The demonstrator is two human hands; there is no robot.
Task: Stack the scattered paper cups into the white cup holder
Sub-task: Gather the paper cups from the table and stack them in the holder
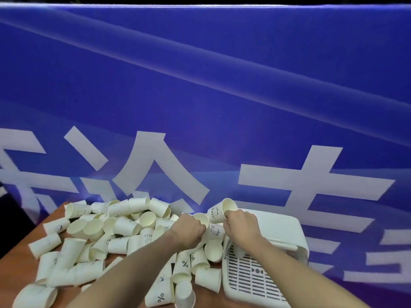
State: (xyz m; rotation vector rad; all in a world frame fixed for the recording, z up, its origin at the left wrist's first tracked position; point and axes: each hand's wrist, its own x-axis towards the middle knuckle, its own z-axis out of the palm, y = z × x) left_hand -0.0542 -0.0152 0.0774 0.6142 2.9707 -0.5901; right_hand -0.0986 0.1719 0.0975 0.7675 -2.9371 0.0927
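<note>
At lower centre, the left hand (191,230) pinched one paper cup (202,219) while the right hand (241,225) gripped another cup (223,208), above the white cup holder (278,232) beside scattered cups (106,236) on the desk (15,263).

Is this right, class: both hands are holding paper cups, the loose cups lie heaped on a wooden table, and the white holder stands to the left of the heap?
One detail is wrong. The head view shows the holder to the right of the heap of cups, not the left. The rest stands: the left hand and the right hand each hold a cup, and the heap lies on the wooden table.
</note>
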